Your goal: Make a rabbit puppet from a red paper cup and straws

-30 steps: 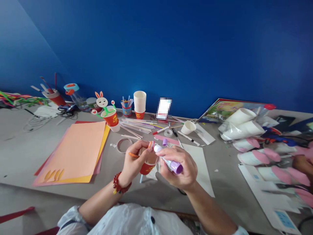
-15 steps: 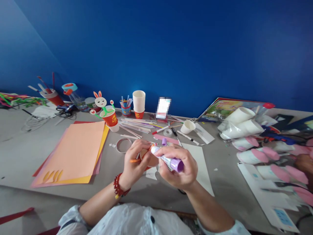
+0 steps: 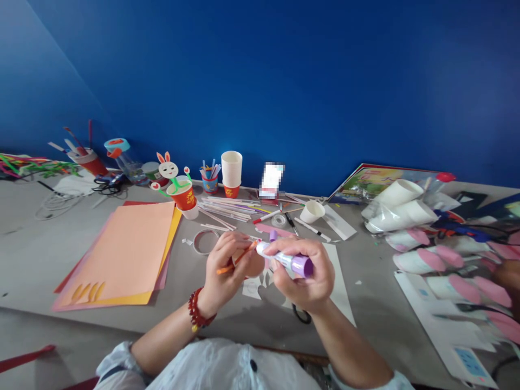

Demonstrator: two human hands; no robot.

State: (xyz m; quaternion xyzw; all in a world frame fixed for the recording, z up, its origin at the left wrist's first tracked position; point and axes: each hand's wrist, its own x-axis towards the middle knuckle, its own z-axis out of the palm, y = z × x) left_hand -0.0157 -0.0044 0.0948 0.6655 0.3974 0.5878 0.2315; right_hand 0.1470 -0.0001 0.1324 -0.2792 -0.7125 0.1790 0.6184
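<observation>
My left hand pinches an orange pipe cleaner, whose far end reaches the tip of a glue stick. Just behind those fingers is a paper cup, largely covered by the hand; I cannot tell whether the hand also grips it. In my right hand is the white and purple glue stick, uncapped and pointing left. Its purple cap stands on the table beyond. White paper scraps lie below the cup. Scissors with a black handle show partly under my right wrist.
Coloured paper sheets lie at left. A rabbit-decorated cup, stacked cups, paper sticks and a tape roll stand or lie behind my hands. Bagged cups and pink-and-white rolls crowd the right, near another person's hand.
My right hand has shifted slightly right and turned the glue stick flatter, its tip staying by the orange pipe cleaner. The cup has tilted behind my left hand. The scissors' handle shows more.
</observation>
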